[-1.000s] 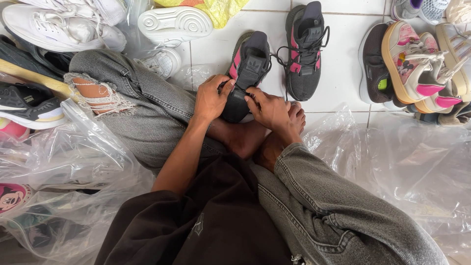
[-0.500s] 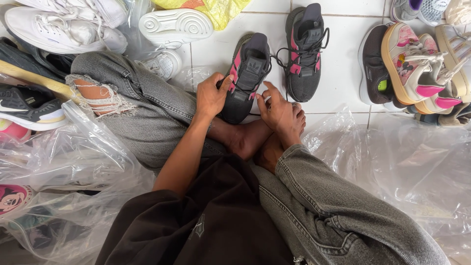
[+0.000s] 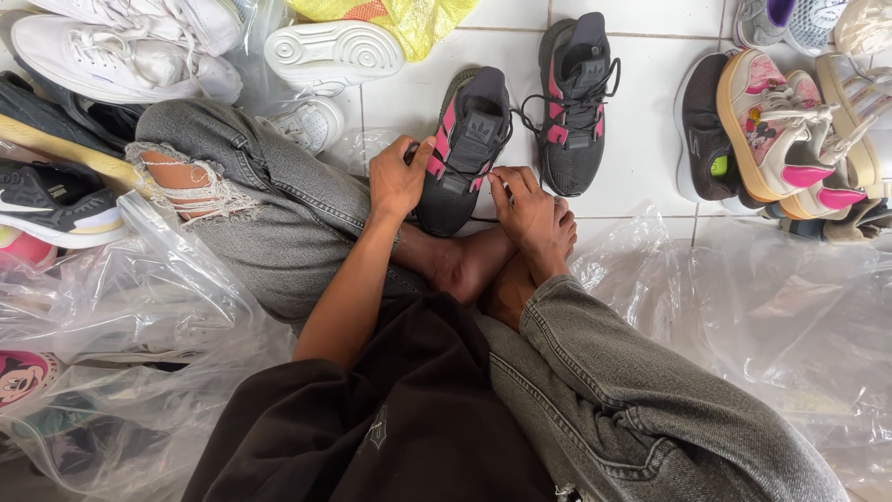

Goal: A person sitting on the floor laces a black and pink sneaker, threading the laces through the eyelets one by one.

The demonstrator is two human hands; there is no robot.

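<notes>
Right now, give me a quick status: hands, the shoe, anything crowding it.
Left hand and right hand both grip the dark grey sneaker with pink stripes. Matching sneaker beside it on white tile. Clear plastic bags nearby.

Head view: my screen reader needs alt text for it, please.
Seated cross-legged on a white tiled floor, a person holds a dark grey and pink sneaker with the left hand and right hand. Its matching sneaker lies beside it, amid other shoes and clear plastic bags.

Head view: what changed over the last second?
Little. The right hand shifted slightly along the near dark sneaker, fingers now at its pink side. The left hand keeps its grip on the other side. Second sneaker, legs and surrounding shoes stayed put.
</notes>
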